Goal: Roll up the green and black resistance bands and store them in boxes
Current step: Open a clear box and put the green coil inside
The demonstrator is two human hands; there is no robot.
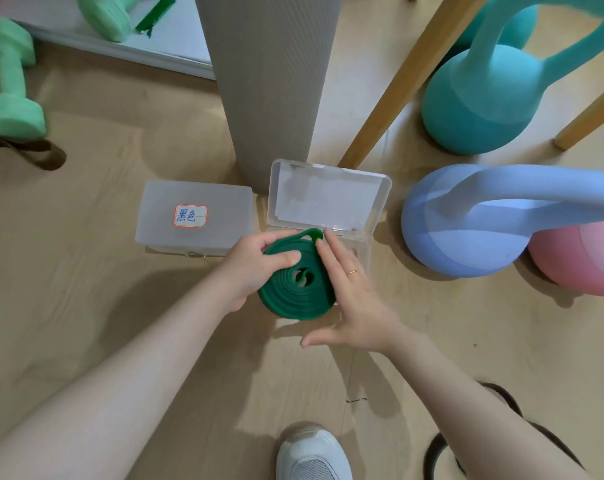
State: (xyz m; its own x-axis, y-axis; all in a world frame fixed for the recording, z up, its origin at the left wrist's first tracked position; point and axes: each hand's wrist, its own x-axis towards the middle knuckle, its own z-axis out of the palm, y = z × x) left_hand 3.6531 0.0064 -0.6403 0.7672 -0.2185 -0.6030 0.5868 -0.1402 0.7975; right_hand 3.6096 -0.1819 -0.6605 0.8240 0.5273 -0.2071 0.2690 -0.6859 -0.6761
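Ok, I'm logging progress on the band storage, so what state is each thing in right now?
green band: coiled, held over the open box
left hand: fingers gripping the coil
right hand: flat against the coil's side
open box: lid up, contents mostly hidden by the coil
labelled box: closed
black band: loose on the floor, not rolled

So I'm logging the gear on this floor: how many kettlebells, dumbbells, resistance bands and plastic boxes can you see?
Kettlebells: 3, teal, blue, pink
Dumbbells: 2, both green
Resistance bands: 3, coiled green band, black band, brown band
Plastic boxes: 2, closed labelled box, open box
Total: 10
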